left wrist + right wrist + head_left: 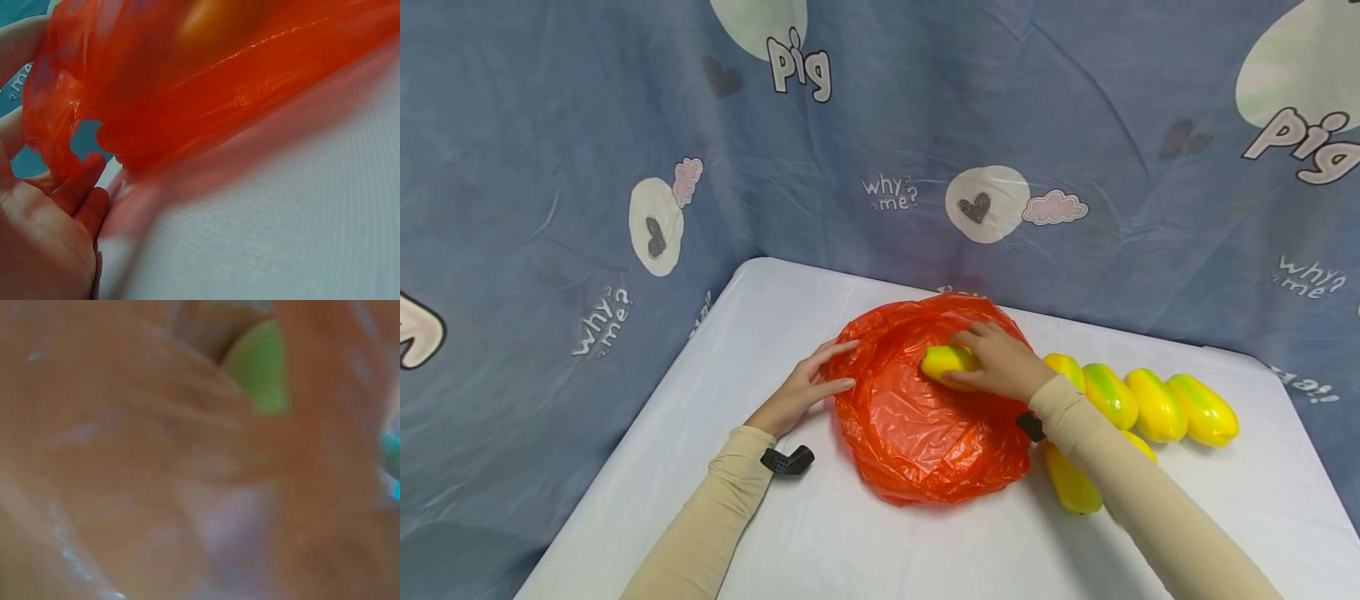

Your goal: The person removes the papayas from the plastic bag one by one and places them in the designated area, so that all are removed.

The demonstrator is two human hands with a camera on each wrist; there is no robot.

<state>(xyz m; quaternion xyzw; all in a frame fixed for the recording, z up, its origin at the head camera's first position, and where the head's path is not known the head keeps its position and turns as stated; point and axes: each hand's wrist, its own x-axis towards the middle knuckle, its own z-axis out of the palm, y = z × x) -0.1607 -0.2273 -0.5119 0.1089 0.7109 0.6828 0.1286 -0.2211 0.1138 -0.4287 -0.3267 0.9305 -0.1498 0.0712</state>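
A red plastic bag (pixel 917 425) lies with its wide mouth facing up on the white table. My left hand (pixel 801 390) holds the bag's left rim, thumb and fingers spread at its edge; in the left wrist view the thin red film (pixel 56 125) hangs among the fingers. Inside the bag mouth, my right hand (pixel 1000 362) grips a yellow-green papaya (pixel 947 364) from its right side. Red film covers most of the right wrist view, with a green patch of papaya (pixel 262 369) showing through a gap. Through the bag in the left wrist view, a yellowish shape is blurred.
Right of the bag, several papayas (pixel 1157 404) lie side by side in a row. Nearer the front, another papaya (pixel 1071 483) and one partly hidden by the right sleeve (pixel 1120 475) lie close to the bag. A blue printed curtain (pixel 850 150) hangs behind the table (pixel 865 550).
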